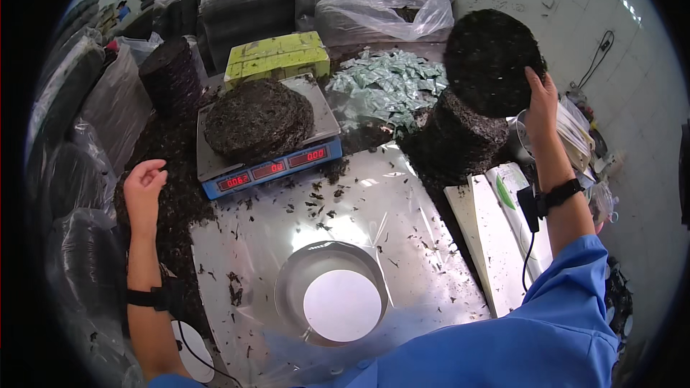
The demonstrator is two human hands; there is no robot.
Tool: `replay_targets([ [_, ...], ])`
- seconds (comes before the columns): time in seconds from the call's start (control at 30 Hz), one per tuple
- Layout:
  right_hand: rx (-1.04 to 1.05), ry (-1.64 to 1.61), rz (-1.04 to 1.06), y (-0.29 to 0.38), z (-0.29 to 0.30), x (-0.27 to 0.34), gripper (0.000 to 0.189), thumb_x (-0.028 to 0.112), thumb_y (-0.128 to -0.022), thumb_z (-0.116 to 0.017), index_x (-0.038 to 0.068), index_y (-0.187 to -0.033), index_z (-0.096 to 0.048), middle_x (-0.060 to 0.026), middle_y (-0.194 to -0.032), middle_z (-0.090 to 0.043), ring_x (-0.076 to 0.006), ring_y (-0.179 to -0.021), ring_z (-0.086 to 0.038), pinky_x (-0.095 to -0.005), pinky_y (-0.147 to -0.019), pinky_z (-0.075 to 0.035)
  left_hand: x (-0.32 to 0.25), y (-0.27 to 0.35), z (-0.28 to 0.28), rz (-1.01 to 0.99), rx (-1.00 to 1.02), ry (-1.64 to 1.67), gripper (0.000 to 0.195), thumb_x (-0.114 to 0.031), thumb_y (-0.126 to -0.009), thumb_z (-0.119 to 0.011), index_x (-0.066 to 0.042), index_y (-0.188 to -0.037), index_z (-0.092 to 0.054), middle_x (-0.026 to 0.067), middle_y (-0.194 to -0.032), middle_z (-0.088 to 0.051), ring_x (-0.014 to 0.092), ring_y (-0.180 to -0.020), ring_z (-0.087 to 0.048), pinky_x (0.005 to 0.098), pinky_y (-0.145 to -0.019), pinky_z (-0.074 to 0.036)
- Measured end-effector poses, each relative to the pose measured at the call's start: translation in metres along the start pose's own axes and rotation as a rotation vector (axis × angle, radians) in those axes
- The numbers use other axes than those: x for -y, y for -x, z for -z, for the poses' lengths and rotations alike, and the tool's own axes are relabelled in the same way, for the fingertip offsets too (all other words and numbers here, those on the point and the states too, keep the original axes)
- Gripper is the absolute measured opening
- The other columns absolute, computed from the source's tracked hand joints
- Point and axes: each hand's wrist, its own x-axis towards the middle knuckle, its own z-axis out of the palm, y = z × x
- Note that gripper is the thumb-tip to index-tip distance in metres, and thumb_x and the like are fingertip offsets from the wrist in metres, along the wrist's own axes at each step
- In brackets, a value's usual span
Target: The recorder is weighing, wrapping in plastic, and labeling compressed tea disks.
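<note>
My right hand [540, 105] grips the right edge of a round sheet of dried seaweed [493, 62], tilted above a tall stack of such sheets [466, 132]. My left hand [144, 186] holds nothing, fingers loosely curled, left of a blue digital scale [272, 168] with red lit digits. A pile of dark round seaweed sheets [259, 118] lies on the scale's metal plate. In front of me, a white paper disc [342, 306] lies with a round, clear plastic piece [291, 275] on the shiny work surface [242, 258], among dark crumbs.
Small green-white sachets [388, 83] are heaped behind, beside a yellow-green box [277, 56]. Another dark stack [170, 75] stands at the back left. Plastic-wrapped dark stacks [248, 11] line the left and back. White bags or sheets [485, 237] lie at the right. A distant person [123, 9] is at the upper left.
</note>
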Motion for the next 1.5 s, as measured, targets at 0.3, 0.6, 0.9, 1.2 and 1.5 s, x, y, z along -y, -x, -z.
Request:
replay_targets([
  [0.3,0.606,-0.784,-0.784,0.162,-0.158,0.069,0.038,0.018,-0.089,-0.058,0.002,-0.123,-0.053,-0.0107,-0.113,-0.065,-0.0243,-0.105,-0.063,-0.0414,-0.095,-0.05,-0.153,0.079,-0.168,0.446,0.347,1.155,0.051,-0.001,-0.081,-0.072,-0.005,-0.126,-0.048,0.0062,-0.119,-0.059,0.017,-0.109,-0.057,0.0322,-0.095,-0.046],
  [0.6,0.663,-0.739,-0.652,0.131,-0.244,0.076,0.034,0.004,-0.083,-0.06,0.001,-0.117,-0.055,-0.0117,-0.105,-0.065,-0.0255,-0.093,-0.066,-0.0414,-0.081,-0.056,-0.146,0.013,-0.132,0.152,0.232,1.039,0.04,-0.017,-0.092,-0.06,-0.002,-0.127,-0.048,0.0076,-0.118,-0.059,0.016,-0.105,-0.057,0.0303,-0.091,-0.046],
  [0.9,0.835,-0.442,-0.837,0.107,-0.359,-0.013,0.023,0.001,-0.077,-0.063,-0.004,-0.1,-0.063,-0.0139,-0.093,-0.067,-0.0261,-0.083,-0.067,-0.0387,-0.077,-0.055,-0.059,-0.083,-0.188,-0.221,0.457,-0.712,0.054,-0.032,-0.096,-0.044,0.001,-0.139,-0.039,0.0224,-0.145,-0.038,0.034,-0.137,-0.033,0.0407,-0.112,-0.028],
  [1.2,0.889,0.758,0.531,0.164,-0.398,0.052,0.015,0.008,-0.073,-0.063,0.0,-0.084,-0.07,-0.0256,-0.087,-0.067,-0.0346,-0.077,-0.068,-0.0433,-0.068,-0.054,-0.052,-0.063,-0.199,-0.217,0.456,-0.689,0.035,-0.022,-0.088,-0.049,-0.006,-0.118,-0.057,0.0149,-0.133,-0.052,0.032,-0.123,-0.049,0.0388,-0.102,-0.04],
  [1.5,0.459,-0.539,-0.516,0.109,-0.279,0.01,0.03,0.01,-0.085,-0.065,0.003,-0.113,-0.056,-0.0086,-0.102,-0.066,-0.0196,-0.086,-0.066,-0.0327,-0.075,-0.054,-0.044,-0.071,-0.216,-0.194,0.371,-0.849,0.048,-0.029,-0.097,-0.04,0.002,-0.134,-0.045,0.0158,-0.147,-0.037,0.027,-0.138,-0.033,0.0387,-0.114,-0.026],
])
